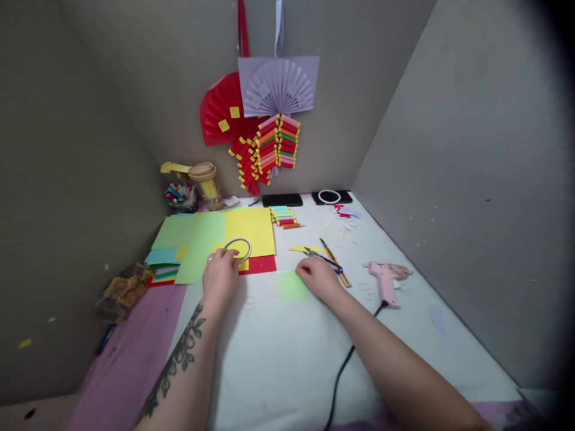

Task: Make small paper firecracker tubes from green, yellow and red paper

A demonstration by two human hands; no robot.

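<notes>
– Tattooed left forearm (182,359) nearest; what is held by the left hand (221,275)?
– A thin silver-white ring (250,247), by nearly closed fingers, over yellow paper (252,224).
– And the right hand (320,276)?
– Curled beside a pale-green paper square (291,287); any grip cannot be told.

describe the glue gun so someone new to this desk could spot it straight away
On the white table covering, look to the right of the right hand. The glue gun lies there; unlike the scissors nearby, it is pale pink with a black cord.
</notes>
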